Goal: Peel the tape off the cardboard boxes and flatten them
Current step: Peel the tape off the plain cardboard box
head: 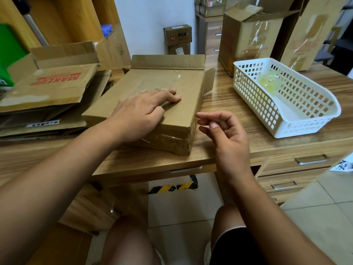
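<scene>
A brown cardboard box (152,81) lies on the wooden desk (225,104) in front of me. Its far flaps stand open, and clear tape (164,139) wraps its near end. My left hand (141,113) rests flat on the box's top, fingers stretched toward the right edge. My right hand (223,131) hovers just off the box's near right corner with its fingers loosely curled and nothing in them; it does not touch the box.
A stack of flattened cartons (49,96) lies at the left. A white slotted basket (298,119) at the right holds crumpled tape (267,84). Tall taped boxes (246,39) stand behind it. Desk drawers (298,169) sit below right.
</scene>
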Demonstrator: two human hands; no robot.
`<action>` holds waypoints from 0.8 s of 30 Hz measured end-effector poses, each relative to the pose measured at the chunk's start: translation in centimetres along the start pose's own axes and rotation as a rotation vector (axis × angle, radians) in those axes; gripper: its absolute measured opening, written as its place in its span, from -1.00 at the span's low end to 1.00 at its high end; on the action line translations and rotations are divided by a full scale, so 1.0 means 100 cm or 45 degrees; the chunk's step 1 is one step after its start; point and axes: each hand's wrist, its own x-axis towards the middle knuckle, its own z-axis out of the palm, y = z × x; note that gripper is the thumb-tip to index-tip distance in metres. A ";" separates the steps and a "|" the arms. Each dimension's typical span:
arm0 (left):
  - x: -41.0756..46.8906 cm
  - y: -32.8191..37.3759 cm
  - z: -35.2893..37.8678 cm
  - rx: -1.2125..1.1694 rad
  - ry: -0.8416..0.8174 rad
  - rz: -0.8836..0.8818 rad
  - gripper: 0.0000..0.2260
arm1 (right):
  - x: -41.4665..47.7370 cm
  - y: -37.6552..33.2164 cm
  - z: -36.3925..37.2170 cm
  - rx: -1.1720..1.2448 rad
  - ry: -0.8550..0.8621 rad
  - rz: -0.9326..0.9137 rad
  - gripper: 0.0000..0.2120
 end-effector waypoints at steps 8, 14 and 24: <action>-0.002 0.003 -0.002 -0.011 0.018 0.014 -0.49 | -0.005 0.002 0.001 0.008 0.024 -0.035 -0.75; -0.002 0.002 0.000 -0.012 0.008 0.010 -0.49 | -0.005 0.001 0.002 -0.006 0.038 -0.031 -0.77; -0.001 0.002 0.000 -0.003 0.008 0.010 -0.50 | 0.002 -0.001 0.002 -0.043 -0.002 0.039 -0.80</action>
